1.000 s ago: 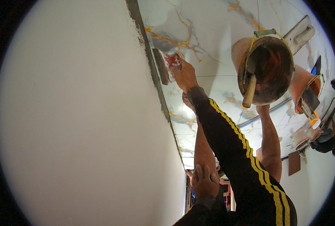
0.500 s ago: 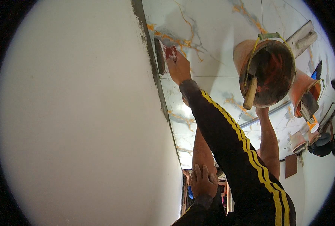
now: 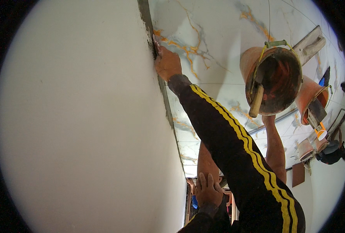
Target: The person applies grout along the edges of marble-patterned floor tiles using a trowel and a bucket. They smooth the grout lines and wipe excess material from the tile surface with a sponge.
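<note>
Head view, and all the action is at the foot of the smooth white wall (image 3: 83, 116), where the right hand (image 3: 167, 64) is curled firmly around a thin, pale-edged hand tool (image 3: 156, 43). Just a sliver of it peeks past the knuckles, right at the rough grey band of cement-like filler (image 3: 145, 15) between the wall and the glossy white marble-look tiles (image 3: 215, 39) veined in gold. Is the edge pressing in? From here I can't tell; the hand covers most of it.

Down below, the left hand (image 3: 209, 191) lies with fingers spread on a bare leg (image 3: 207, 163), gripping nothing, looking like a brace for the crouch.

My call on the step: working that seam, likely smoothing or filling the joint. The next move, I'd judge, calls for a steady wrist and an even edge along the band, its ragged border kept off the clean wall.

Supplies sit close on the right: an orange-brown round bucket (image 3: 250, 60), dark inside, with a rounded wooden handle (image 3: 256, 101) jutting over its rim. Behind it lies a worn, greyish flat float (image 3: 310, 44), and beside that, a smaller orange bucket (image 3: 303, 93). Should fresh filler be needed, the nearer bucket looks reachable.
</note>
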The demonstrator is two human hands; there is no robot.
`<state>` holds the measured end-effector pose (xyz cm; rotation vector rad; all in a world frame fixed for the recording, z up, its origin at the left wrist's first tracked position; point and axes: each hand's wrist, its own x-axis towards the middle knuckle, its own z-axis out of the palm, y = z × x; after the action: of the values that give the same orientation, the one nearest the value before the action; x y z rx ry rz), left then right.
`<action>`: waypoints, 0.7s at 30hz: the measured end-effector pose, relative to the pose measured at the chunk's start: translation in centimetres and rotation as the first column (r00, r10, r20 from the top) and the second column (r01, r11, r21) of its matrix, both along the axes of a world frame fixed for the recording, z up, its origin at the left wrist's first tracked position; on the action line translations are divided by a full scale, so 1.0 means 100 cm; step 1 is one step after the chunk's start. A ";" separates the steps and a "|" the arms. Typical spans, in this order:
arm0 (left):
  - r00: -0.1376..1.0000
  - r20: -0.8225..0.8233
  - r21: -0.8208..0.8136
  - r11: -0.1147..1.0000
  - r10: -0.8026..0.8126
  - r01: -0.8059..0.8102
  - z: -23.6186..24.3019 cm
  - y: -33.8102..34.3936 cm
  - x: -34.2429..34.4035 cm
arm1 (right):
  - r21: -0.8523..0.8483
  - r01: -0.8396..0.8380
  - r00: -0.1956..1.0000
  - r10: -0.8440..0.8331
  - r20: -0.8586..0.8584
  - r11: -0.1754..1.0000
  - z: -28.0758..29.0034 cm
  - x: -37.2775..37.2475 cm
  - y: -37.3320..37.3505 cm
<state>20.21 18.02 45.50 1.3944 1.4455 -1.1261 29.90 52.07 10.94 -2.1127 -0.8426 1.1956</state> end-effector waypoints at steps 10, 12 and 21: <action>1.000 0.002 0.056 0.998 -0.028 0.027 0.003 0.005 0.008 | 0.017 0.163 0.984 -0.161 -0.075 0.986 -0.019 0.034 -0.033; 1.000 -0.010 0.036 0.999 0.001 -0.001 0.003 0.005 0.007 | 0.097 0.178 0.984 -0.177 -0.024 0.979 -0.033 0.030 -0.027; 1.000 -0.012 0.023 0.999 0.024 -0.024 0.003 0.007 0.005 | 0.045 0.237 0.966 -0.230 -0.118 0.970 -0.050 0.026 -0.019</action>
<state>20.69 18.69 45.82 1.3846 1.4850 -1.1078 32.53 50.19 5.91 -2.0124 -0.5538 1.1375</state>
